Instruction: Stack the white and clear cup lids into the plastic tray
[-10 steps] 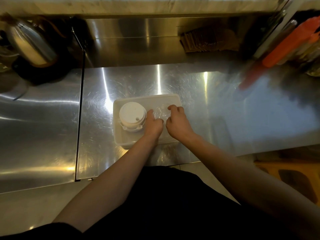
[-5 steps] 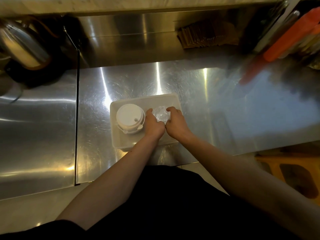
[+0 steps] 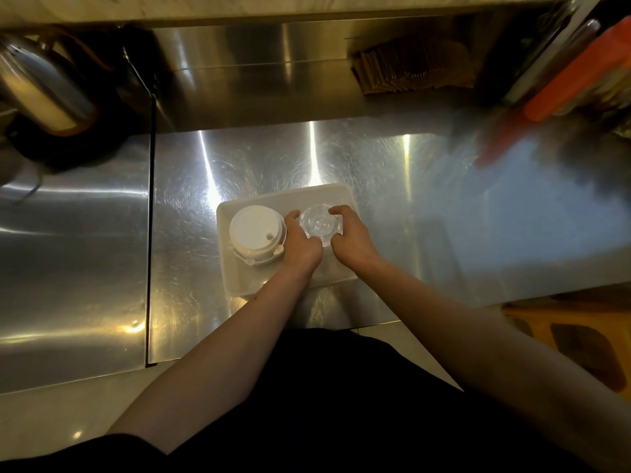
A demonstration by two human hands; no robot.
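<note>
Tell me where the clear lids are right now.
In the head view, the clear lids sit in the right half of the plastic tray, just right of the white lids, gripped between the left hand and right hand.

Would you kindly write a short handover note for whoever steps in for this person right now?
Left hand: grips the left edge of the clear lids.
Right hand: grips their right edge.
Things: the tray sits on the steel counter. The white lids are stacked in its left half, the clear lids in its right half.
Done: both kinds are in the tray.
Left: settle the clear lids and let go.
</note>
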